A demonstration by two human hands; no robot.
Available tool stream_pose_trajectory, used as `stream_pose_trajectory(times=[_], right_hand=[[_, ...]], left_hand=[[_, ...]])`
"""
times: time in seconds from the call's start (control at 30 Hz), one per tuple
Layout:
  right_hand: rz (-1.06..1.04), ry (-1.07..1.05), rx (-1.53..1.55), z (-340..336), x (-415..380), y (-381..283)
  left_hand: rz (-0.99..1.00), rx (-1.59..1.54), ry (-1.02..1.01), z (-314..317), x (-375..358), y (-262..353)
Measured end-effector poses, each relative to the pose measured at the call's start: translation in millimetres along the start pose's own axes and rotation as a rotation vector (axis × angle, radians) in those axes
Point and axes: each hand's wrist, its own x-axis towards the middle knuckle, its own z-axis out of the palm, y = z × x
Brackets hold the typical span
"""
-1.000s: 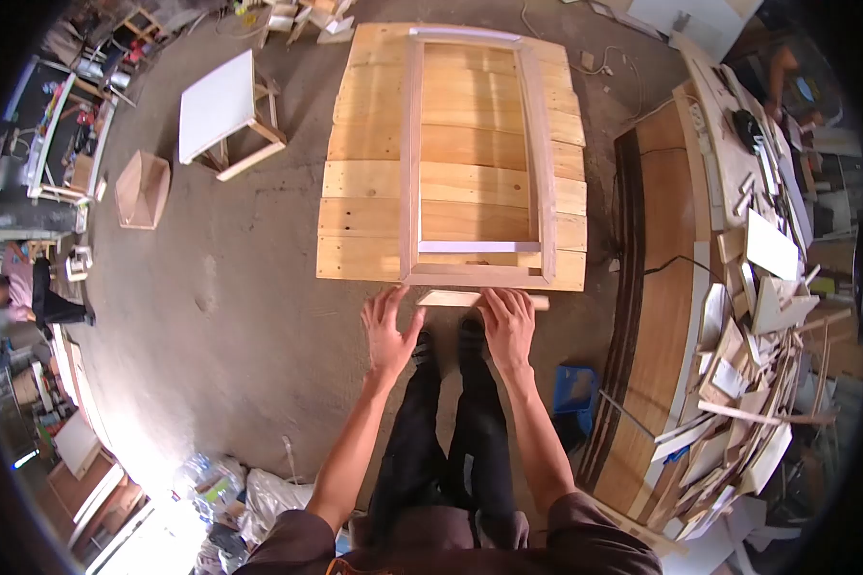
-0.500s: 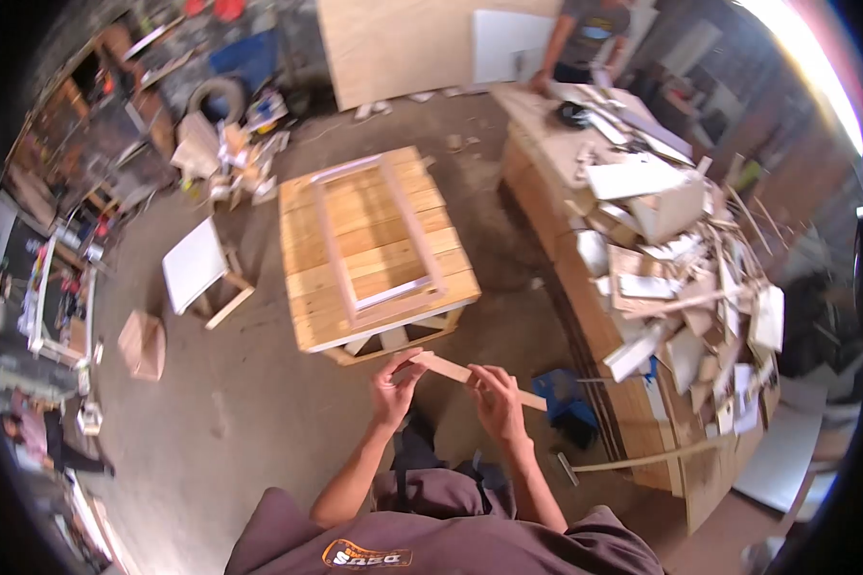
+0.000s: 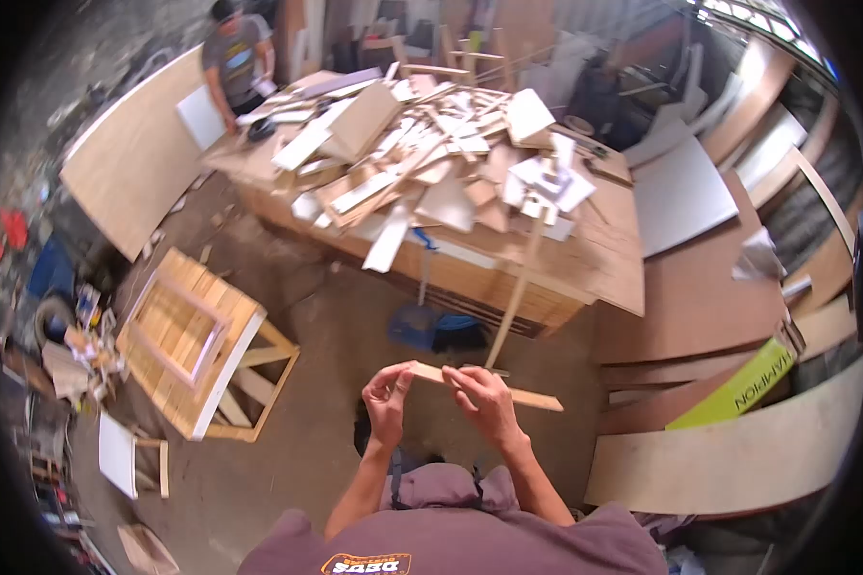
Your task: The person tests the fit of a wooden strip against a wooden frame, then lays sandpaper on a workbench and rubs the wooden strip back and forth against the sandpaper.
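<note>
A short, flat strip of wood (image 3: pixel 535 399) is held out in front of my body, slanting slightly down to the right. My left hand (image 3: pixel 387 398) pinches its left end between thumb and fingers. Farther along, my right hand (image 3: pixel 484 398) grips the strip near its middle, and the right end sticks out past the knuckles. Beyond my hands, a long thin wooden handle (image 3: pixel 514 307) slants up toward a workbench.
The large workbench (image 3: pixel 585 278) ahead carries a heap of wood offcuts (image 3: pixel 451 144). A slatted table (image 3: pixel 187 383) with a rectangular frame (image 3: pixel 149 335) stands left, near a white-topped stool (image 3: pixel 117 455). Sheets and boards (image 3: pixel 719 465) lean right. A person (image 3: pixel 235 62) stands behind the bench.
My view has swung to the right, so the workbench now lies ahead and the slatted table sits at left. Both hands still hold the wood strip.
</note>
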Motion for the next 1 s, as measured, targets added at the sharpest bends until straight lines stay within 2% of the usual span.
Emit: stream_pose_trajectory(times=[0.03,0.13,0.2,0.33,0.4,0.5,0.53,0.57,0.63,0.7,0.77,0.9,0.97,1.0], right_hand=[[0.052,0.037,-0.001,-17,-15,10],[0.138,0.121,-0.057,-66,-55,37],[0.215,0.149,-0.097,-90,-76,59],[0.361,0.220,-0.069,-128,-106,111],[0.407,0.238,-0.059,-147,-113,142],[0.474,0.246,-0.047,-186,-115,196],[0.500,0.271,-0.048,-201,-115,216],[0.533,0.293,-0.045,-218,-115,229],[0.645,0.326,0.011,-255,-113,250],[0.686,0.363,0.016,-287,-114,281],[0.781,0.460,0.029,-315,-120,312],[0.772,0.576,0.048,-364,-126,368],[0.812,0.586,0.045,-389,-126,398],[0.789,0.599,0.018,-399,-128,419]], left_hand=[[0.041,0.072,-0.077,21,-4,-8],[-0.002,0.125,-0.204,83,-17,-28],[0.049,0.205,-0.238,121,-21,-50],[-0.013,0.208,-0.338,185,-16,-97],[-0.221,0.183,-0.383,222,-13,-118],[-0.296,0.197,-0.456,288,-3,-160],[-0.222,0.260,-0.501,312,2,-178],[-0.237,0.261,-0.509,340,5,-182],[-0.393,0.178,-0.576,398,14,-191],[-0.272,0.280,-0.698,457,21,-199],[-0.070,0.363,-0.811,508,28,-218],[-0.038,0.262,-0.901,594,33,-249],[-0.210,0.197,-0.931,629,34,-261],[-0.218,0.200,-0.945,646,36,-270]])
